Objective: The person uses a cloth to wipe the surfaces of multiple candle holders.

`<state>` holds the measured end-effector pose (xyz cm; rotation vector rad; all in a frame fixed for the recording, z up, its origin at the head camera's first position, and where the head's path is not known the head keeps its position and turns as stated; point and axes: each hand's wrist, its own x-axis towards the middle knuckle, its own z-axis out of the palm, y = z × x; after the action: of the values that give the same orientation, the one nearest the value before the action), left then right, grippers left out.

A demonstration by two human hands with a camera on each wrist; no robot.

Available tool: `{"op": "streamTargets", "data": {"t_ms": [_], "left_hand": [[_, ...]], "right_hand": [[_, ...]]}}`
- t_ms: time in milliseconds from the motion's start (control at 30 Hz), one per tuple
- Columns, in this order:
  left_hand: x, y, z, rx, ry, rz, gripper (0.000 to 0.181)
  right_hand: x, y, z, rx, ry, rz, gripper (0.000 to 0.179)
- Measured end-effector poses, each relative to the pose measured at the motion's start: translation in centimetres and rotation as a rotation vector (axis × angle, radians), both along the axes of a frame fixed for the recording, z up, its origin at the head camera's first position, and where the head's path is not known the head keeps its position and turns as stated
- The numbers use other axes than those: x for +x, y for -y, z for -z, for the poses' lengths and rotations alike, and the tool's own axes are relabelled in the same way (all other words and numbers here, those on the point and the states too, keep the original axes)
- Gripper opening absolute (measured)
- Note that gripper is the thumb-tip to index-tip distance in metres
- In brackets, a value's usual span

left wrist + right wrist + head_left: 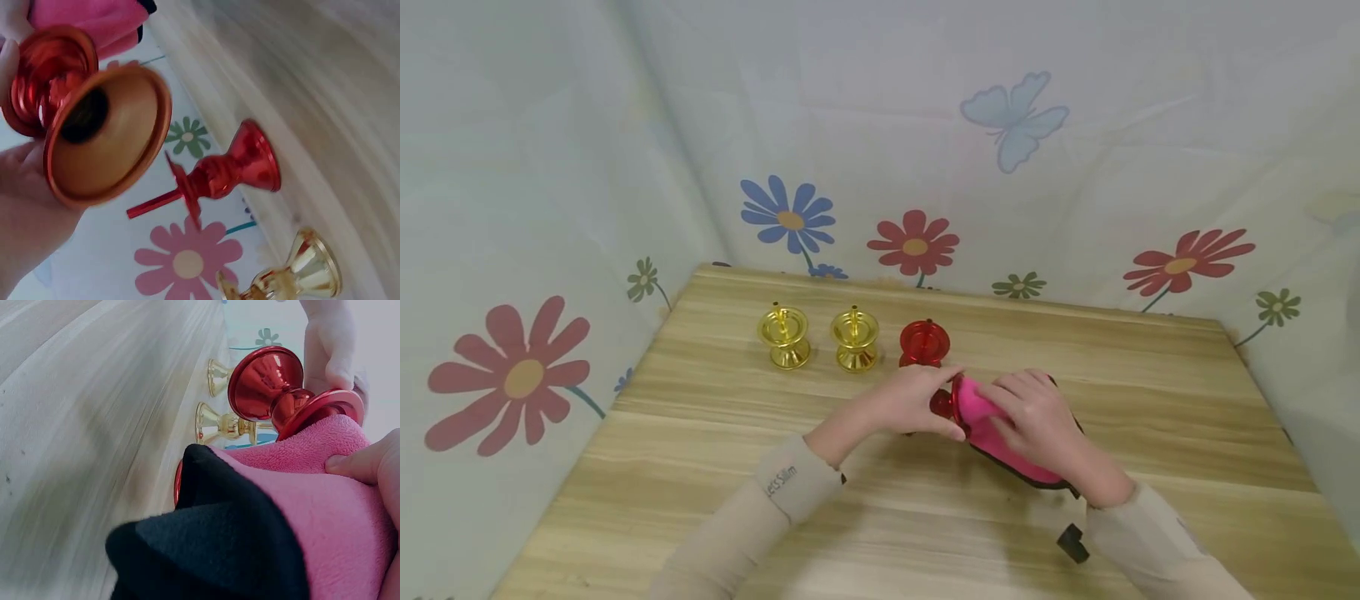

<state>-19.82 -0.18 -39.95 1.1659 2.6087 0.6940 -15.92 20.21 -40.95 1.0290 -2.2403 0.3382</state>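
My left hand grips a red metallic candlestick by its dish rim, between thumb and fingers. It is tipped on its side in the air, and its hollow, gold-toned underside faces the left wrist view. A pink cloth with black edging lies against the dish. My right hand holds this cloth, with the thumb pressing into it in the right wrist view. The cloth covers the spike side of the dish. Just behind the left hand, a second red candlestick stands upright on the table.
Two gold candlesticks stand in a row left of the upright red one, near the back of the wooden table. A pale curtain printed with flowers hangs behind the table. A small black piece shows beside the right cuff.
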Motion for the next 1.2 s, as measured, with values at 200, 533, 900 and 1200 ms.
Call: {"op": "streamTargets", "data": {"t_ms": [200,533,900,1200], "left_hand": [[0.7,-0.6,1.7,0.074,-0.439,-0.036,0.075],[0.7,-0.4,1.8,0.017,-0.45,-0.024,0.092],[1.3,-0.8,1.4,0.004,-0.313,-0.036,0.075],[2.9,-1.4,3.6,0.142,-0.903,-0.165,0.078]], "right_hand": [[-0.5,0.0,0.5,-0.046,0.121,0.076,0.029],[-0.5,-0.3,0.5,0.021,0.114,0.049,0.032],[-0.1,0.0,0.4,0.04,0.074,0.013,0.033],[-0.4,0.1,0.3,-0.028,0.173,0.089,0.029]]}}
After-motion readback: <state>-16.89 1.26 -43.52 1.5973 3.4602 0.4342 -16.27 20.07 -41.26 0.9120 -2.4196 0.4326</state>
